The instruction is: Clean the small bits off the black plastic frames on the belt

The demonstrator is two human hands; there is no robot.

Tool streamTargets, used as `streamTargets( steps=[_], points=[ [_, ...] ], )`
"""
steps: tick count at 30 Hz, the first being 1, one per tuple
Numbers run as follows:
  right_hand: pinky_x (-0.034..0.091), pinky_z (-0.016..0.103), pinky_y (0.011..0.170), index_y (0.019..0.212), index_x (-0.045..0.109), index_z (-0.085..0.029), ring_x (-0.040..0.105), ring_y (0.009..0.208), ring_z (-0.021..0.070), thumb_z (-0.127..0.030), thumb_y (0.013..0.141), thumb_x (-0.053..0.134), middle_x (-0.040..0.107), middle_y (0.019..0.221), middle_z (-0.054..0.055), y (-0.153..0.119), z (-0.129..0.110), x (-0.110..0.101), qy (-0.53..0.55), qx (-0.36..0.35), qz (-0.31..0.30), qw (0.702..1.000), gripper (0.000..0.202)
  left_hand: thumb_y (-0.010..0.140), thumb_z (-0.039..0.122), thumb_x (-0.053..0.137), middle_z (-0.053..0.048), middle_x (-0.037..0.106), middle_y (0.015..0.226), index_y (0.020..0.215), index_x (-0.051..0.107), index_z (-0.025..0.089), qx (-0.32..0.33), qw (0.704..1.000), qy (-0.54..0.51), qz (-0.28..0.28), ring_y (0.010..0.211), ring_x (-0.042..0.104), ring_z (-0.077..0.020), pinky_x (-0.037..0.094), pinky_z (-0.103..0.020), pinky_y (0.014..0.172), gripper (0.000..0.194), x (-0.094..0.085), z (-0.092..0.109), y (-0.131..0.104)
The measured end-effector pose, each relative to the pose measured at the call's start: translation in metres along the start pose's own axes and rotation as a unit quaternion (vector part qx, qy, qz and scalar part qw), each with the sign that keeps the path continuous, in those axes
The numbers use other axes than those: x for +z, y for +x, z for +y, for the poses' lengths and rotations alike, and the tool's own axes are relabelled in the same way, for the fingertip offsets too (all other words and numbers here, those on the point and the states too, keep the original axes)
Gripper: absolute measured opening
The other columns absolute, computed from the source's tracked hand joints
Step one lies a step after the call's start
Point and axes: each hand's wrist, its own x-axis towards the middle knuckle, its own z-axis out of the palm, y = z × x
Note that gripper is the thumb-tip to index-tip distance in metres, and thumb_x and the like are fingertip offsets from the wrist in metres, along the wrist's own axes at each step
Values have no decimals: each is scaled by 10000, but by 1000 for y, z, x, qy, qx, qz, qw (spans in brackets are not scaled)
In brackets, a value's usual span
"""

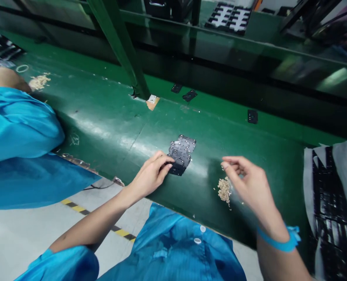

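Note:
Several thin black plastic plates (180, 147) lie overlapped in a slanting row on the green bench. My left hand (152, 173) pinches the left edge of the nearest black plastic plate (177, 168) between thumb and fingers. To the right, my right hand (251, 185) hovers beside and above a small heap of tiny beige pieces (224, 190). Its thumb and forefinger tips come together; whatever sits between them is too small to make out. A blue band (280, 240) circles that wrist.
Loose black plates (252, 116) lie toward the back of the green bench (103, 113). A green post (122, 47) rises behind. At right stands a stack of black parts with white sheets (331, 203). A co-worker's blue sleeve (21, 121) is at left, near another beige heap (39, 82).

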Motion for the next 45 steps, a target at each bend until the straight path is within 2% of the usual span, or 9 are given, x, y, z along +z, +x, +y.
streamTargets(
  steps=[5,9,14,25,30,36,38,41,45],
  points=[
    [560,426,815,1089,775,-155,685,744,242,-316,913,710,752,891,107,100,41,-41,-157,14,94,983,247,1068,296,533,-101,621,1210,1302,660,193,-18,994,101,29,719,629,-149,577,-342,784,286,2,-8,2],
    [473,541,1047,1273,692,-68,631,1192,390,-340,913,746,664,1293,269,180,77,-49,-241,109,187,946,455,1063,311,546,-78,644,1149,1245,668,204,-6,991,125,55,676,616,-138,576,-326,756,244,0,-10,-1],
    [355,647,1131,1243,666,-44,461,1380,487,-434,825,883,553,1430,332,224,96,-42,-236,212,178,931,611,1072,342,555,-66,667,1099,1191,697,216,4,991,102,83,658,601,-130,551,-280,669,224,-3,-11,-5],
    [562,441,887,977,615,-169,688,927,270,-230,826,779,705,968,113,199,76,-61,-36,166,179,969,231,1061,309,601,-66,698,1059,1126,744,200,53,996,-15,67,749,632,-144,527,-274,686,191,-1,18,11],
    [612,356,828,890,631,-202,745,845,205,-266,847,821,771,900,46,95,17,-51,99,59,94,989,206,1079,419,568,-47,720,911,1102,747,182,26,983,-163,-82,748,661,-154,535,-284,708,297,22,61,38],
    [610,418,961,899,676,-242,782,1055,249,-299,997,757,823,1052,77,-12,-17,-39,223,-147,-32,963,140,1062,676,446,-123,760,961,1230,671,128,-20,900,-338,-275,790,754,-213,573,-288,616,616,57,85,84],
    [626,423,925,979,615,-248,796,1026,252,-358,1040,690,821,1059,94,-4,1,-50,213,-108,11,971,146,1065,591,504,-120,783,1006,1191,704,144,-16,936,-228,-267,855,773,-220,599,-294,676,506,53,83,113],
    [643,401,811,1075,532,-241,805,869,250,-469,1014,648,795,939,85,49,44,-73,135,-12,100,986,263,1015,436,665,-107,792,1181,1253,719,176,-80,989,34,-116,1097,760,-232,587,-310,964,357,31,70,173],
    [618,397,765,1167,596,-179,765,772,251,-453,943,637,771,894,94,145,93,-103,-1,97,163,982,355,933,530,756,-297,508,1596,1511,512,68,-171,972,161,21,1536,445,-433,406,-481,1228,779,5,47,263]
  ],
)
